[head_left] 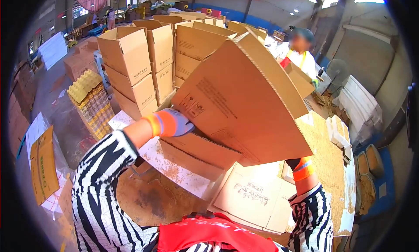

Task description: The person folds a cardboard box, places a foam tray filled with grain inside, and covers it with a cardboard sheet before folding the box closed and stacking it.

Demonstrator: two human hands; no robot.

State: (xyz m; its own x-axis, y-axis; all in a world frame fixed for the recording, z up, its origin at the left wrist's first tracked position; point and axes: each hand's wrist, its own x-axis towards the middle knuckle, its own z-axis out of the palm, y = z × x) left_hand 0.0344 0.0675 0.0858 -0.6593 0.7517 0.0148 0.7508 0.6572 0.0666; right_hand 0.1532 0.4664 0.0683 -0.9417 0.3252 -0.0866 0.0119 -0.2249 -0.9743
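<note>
A large open cardboard box (235,99) is tilted in front of me, its printed side facing me. My left hand (176,122), in a grey glove with an orange cuff, grips the box at its lower left edge, and its fingertips are partly hidden. At the lower right corner, my right hand (297,161) holds the same box; most of its fingers are behind the cardboard. Below the box, a cardboard flap (196,148) slants down over the white table edge. Flat printed cardboard (251,191) lies on the table nearest my body.
Stacked open boxes (126,55) stand ahead and to the left. A pile of yellow egg trays (89,101) is at the left. Across the table, a person (301,55) handles another box. White blocks (338,132) sit on the dusty table (323,195) at right.
</note>
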